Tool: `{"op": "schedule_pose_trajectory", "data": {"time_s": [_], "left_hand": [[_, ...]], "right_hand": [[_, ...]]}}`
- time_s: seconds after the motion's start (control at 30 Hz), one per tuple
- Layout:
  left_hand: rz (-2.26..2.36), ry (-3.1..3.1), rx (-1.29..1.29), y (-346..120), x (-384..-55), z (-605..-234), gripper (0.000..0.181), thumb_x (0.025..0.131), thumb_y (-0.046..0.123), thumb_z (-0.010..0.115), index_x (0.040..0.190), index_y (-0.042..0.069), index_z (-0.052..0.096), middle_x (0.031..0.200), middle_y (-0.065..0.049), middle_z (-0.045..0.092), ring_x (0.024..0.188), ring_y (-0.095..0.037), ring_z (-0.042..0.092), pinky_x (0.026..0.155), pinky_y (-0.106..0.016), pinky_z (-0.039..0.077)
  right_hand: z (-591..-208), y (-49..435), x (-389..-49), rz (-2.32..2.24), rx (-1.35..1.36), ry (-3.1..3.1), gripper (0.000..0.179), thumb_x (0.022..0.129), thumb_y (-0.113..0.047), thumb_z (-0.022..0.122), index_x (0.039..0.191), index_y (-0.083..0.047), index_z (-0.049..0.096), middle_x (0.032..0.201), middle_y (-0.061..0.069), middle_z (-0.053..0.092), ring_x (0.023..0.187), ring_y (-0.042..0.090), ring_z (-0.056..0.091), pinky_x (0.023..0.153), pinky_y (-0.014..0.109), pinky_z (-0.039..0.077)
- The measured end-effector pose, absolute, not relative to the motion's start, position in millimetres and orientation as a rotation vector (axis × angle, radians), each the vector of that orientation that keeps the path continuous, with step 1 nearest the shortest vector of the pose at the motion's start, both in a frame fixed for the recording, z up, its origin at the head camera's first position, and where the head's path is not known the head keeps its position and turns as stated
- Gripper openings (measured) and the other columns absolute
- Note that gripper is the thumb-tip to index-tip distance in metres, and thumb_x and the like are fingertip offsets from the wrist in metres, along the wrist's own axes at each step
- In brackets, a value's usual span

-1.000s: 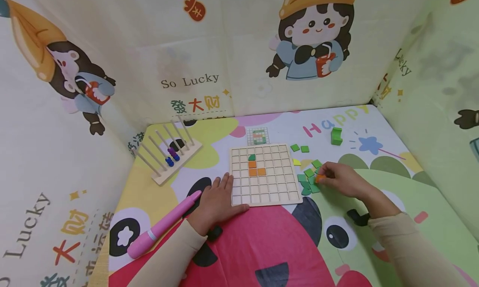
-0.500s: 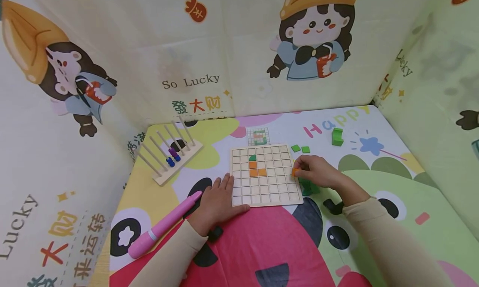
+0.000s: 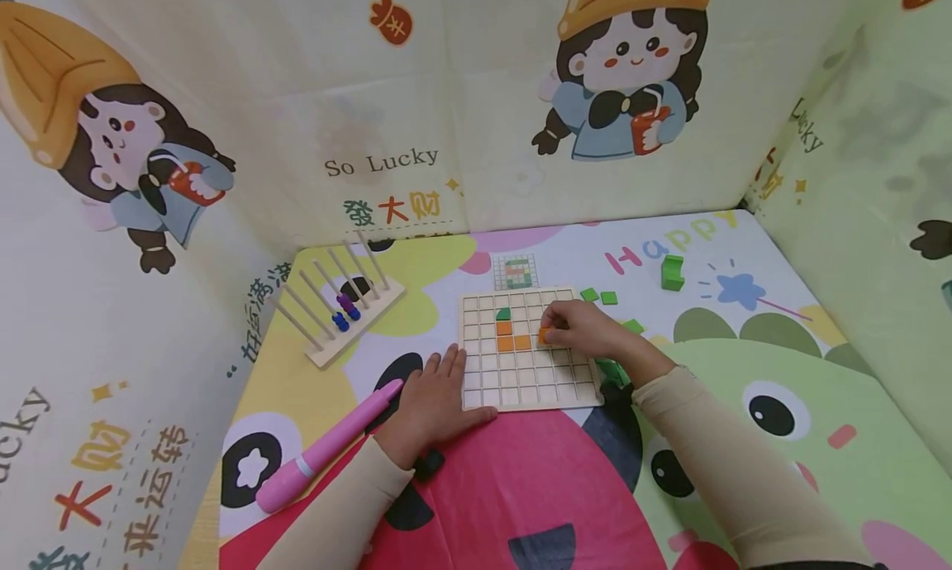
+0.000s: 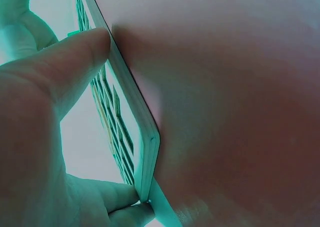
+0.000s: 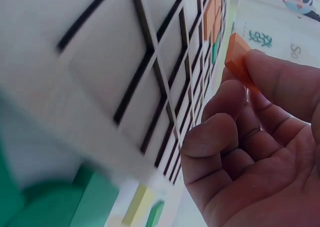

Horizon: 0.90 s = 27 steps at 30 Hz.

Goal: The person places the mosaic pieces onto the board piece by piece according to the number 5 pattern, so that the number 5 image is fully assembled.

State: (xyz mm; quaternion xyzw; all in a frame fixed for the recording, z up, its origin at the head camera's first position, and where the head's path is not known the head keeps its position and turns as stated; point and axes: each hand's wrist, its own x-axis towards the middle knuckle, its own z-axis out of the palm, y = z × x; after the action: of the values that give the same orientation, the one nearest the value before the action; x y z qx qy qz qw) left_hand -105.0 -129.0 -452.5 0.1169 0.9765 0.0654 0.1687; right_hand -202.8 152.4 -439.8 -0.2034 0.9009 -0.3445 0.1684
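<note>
A wooden grid board [image 3: 521, 388] lies on the table; one green tile [image 3: 503, 314] with a rounded corner and three orange square tiles [image 3: 505, 344] sit in its cells. Over the board's right half, my right hand [image 3: 587, 330] pinches another orange tile [image 5: 237, 57] between thumb and fingers, as the right wrist view shows. My left hand [image 3: 431, 396] lies with straight fingers at the board's lower left corner. In the left wrist view its thumb [image 4: 85, 52] and fingers touch the board's edge [image 4: 145, 147].
Behind the board lies a small printed pattern card [image 3: 515, 271]. Loose green tiles [image 3: 613, 372] lie right of the board, partly behind my right arm. A green block [image 3: 673, 273] stands farther back. At left are a peg rack [image 3: 357, 322] with beads and a pink pen-shaped object [image 3: 327, 446].
My right hand has carried the orange tile leftward from the loose tile pile to above the board. My left hand has stayed at the board's corner.
</note>
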Motion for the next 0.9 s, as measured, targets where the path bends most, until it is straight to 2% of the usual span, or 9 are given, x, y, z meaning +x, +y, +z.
{"op": "schedule_pose_trajectory", "data": {"time_s": [0.27,0.9], "left_hand": [[0.209,2.774,0.337,-128.7,-105.6,-454.0,0.115,0.083,0.077,0.065,0.166,0.009,0.023,0.171,-0.012,0.027,0.154,-0.041,0.030,0.119,-0.063,0.033],[0.212,2.792,0.324,-127.3,-103.9,-456.6,0.115,0.082,0.076,0.067,0.166,0.010,0.025,0.171,-0.012,0.028,0.154,-0.040,0.031,0.119,-0.063,0.034]], "right_hand": [[-445.7,139.8,-207.8,-0.878,-0.616,2.582,0.005,0.098,-0.015,0.071,0.098,-0.013,0.066,0.088,0.000,0.065,0.084,0.017,0.057,0.078,0.034,0.046],[-453.8,133.2,-204.7,-0.764,-0.673,2.702,0.004,0.096,-0.013,0.072,0.097,-0.011,0.070,0.087,0.001,0.064,0.082,0.018,0.056,0.077,0.036,0.047]]}}
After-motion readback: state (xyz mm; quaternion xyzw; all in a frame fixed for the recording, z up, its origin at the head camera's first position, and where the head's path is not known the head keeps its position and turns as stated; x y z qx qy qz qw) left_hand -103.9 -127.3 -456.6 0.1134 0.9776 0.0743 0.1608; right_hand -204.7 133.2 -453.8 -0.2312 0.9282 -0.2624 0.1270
